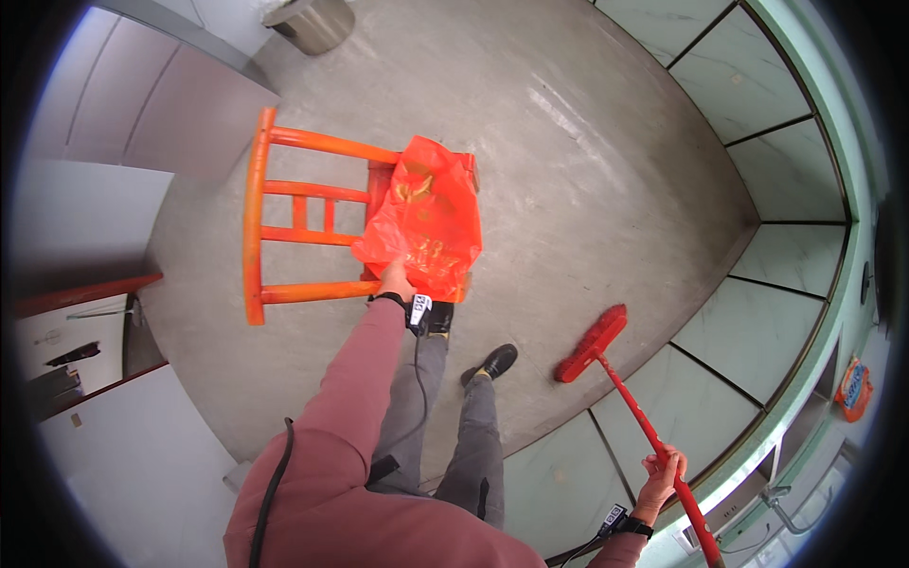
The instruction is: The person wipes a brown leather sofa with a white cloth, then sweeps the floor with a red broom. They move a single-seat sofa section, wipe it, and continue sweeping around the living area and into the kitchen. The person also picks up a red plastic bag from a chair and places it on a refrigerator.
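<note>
A red plastic bag (433, 213) with yellowish printing covers most of the seat of an orange wooden chair (254, 213). My left hand (398, 278) is at the bag's near edge, gripping the thin plastic; its fingertips are hidden. Close by that wrist runs the chair's near back post. Off to the right, my right hand (662, 474) is wrapped around the red handle of a push broom (632, 397). The broom's red bristle head (591, 343) rests on the floor, to the right of my shoes.
Pale marbled cabinet fronts (738, 348) curve along the right, under a counter with a faucet (777, 497) and an orange packet (854, 389). A metal bin (312, 25) stands on the grey concrete floor (568, 213) at the far side. White cabinets (135, 454) line the left.
</note>
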{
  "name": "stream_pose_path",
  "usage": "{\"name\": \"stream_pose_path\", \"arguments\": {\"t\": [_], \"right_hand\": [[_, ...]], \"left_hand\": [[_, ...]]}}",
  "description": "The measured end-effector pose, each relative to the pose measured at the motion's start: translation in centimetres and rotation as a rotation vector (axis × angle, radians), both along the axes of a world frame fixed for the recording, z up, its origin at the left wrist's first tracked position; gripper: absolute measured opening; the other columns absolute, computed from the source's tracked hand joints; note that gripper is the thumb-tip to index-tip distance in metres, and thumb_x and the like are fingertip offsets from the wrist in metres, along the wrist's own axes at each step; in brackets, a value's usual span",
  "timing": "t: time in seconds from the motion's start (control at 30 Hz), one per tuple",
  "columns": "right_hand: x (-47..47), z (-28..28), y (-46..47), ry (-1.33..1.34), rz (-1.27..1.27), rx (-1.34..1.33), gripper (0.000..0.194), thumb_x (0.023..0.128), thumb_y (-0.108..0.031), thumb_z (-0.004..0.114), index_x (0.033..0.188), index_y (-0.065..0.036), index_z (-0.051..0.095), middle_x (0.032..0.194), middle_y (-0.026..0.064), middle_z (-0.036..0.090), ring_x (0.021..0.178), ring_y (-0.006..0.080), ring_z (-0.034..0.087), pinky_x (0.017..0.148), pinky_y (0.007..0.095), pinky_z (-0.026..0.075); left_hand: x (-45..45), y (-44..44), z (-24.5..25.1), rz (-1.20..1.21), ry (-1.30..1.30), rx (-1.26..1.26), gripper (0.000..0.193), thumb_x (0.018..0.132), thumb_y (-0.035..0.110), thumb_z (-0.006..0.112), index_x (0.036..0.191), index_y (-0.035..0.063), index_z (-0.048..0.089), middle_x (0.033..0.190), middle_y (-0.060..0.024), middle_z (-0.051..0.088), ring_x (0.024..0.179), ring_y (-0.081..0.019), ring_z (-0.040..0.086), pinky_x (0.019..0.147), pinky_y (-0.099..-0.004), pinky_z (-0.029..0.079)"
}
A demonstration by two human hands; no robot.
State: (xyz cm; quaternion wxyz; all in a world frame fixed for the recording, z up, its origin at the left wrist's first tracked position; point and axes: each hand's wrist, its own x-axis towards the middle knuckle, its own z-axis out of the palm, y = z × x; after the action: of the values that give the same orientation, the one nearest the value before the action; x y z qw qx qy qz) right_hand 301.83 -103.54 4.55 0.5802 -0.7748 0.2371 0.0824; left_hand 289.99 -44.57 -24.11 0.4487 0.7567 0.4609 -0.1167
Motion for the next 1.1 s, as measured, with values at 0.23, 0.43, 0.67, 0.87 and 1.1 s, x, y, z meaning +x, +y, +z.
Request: {"name": "stream_pose_path", "arguments": {"t": [0.23, 0.43, 0.67, 0.87, 1.1], "right_hand": [[-0.2, 0.0, -0.1, 0.063, -0.047, -0.013, 0.023, 0.092, -0.031, 0.053, 0.092, -0.008, 0.049, 0.105, 0.0082, 0.059, 0.068, 0.0147, 0.057, 0.054, 0.0266, 0.053], [0.5, -0.6, 1.5, 0.075, -0.011, -0.031, 0.024, 0.093, -0.034, 0.052, 0.094, -0.01, 0.053, 0.095, 0.0061, 0.061, 0.068, 0.0148, 0.057, 0.058, 0.0287, 0.052], [2.4, -2.1, -0.1, 0.049, 0.091, 0.111, 0.023, 0.092, -0.031, 0.055, 0.095, -0.008, 0.055, 0.088, 0.0058, 0.061, 0.063, 0.0119, 0.054, 0.052, 0.0258, 0.052], [5.2, -2.9, 0.5, 0.1, 0.18, 0.09, 0.025, 0.092, -0.032, 0.056, 0.091, -0.007, 0.055, 0.08, 0.0051, 0.06, 0.06, 0.0115, 0.055, 0.049, 0.0247, 0.051], [6.3, -1.5, 3.2, 0.097, 0.409, 0.085, 0.026, 0.094, -0.029, 0.054, 0.093, -0.003, 0.055, 0.079, 0.0066, 0.061, 0.061, 0.012, 0.059, 0.046, 0.0245, 0.052]], "left_hand": [[2.8, 0.6, 0.7, 1.315, -0.392, -0.511, 0.02, 0.087, 0.015, 0.06, 0.106, 0.0087, 0.057, 0.104, -0.0059, 0.062, 0.099, -0.0214, 0.06, 0.079, -0.0369, 0.048], [3.0, -1.9, 18.6, 0.746, -0.723, -0.307, 0.012, 0.088, 0.004, 0.054, 0.098, 0.0027, 0.06, 0.096, -0.0048, 0.062, 0.09, -0.0161, 0.06, 0.079, -0.0313, 0.047], [-4.2, -3.8, 36.9, 0.475, -0.851, -0.011, 0.019, 0.095, 0.015, 0.046, 0.088, 0.0015, 0.057, 0.082, -0.0047, 0.061, 0.084, -0.0148, 0.057, 0.084, -0.0293, 0.043], [-11.0, -5.0, 46.6, 0.491, -0.718, 0.213, 0.04, 0.1, 0.031, 0.039, 0.074, 0.0031, 0.052, 0.07, -0.0043, 0.058, 0.073, -0.0136, 0.054, 0.075, -0.0292, 0.042], [-29.9, -5.7, 51.3, 0.725, -0.5, 1.005, 0.039, 0.099, 0.028, 0.04, 0.07, 0.0033, 0.049, 0.066, -0.0033, 0.051, 0.065, -0.0144, 0.05, 0.067, -0.0317, 0.041]]}}
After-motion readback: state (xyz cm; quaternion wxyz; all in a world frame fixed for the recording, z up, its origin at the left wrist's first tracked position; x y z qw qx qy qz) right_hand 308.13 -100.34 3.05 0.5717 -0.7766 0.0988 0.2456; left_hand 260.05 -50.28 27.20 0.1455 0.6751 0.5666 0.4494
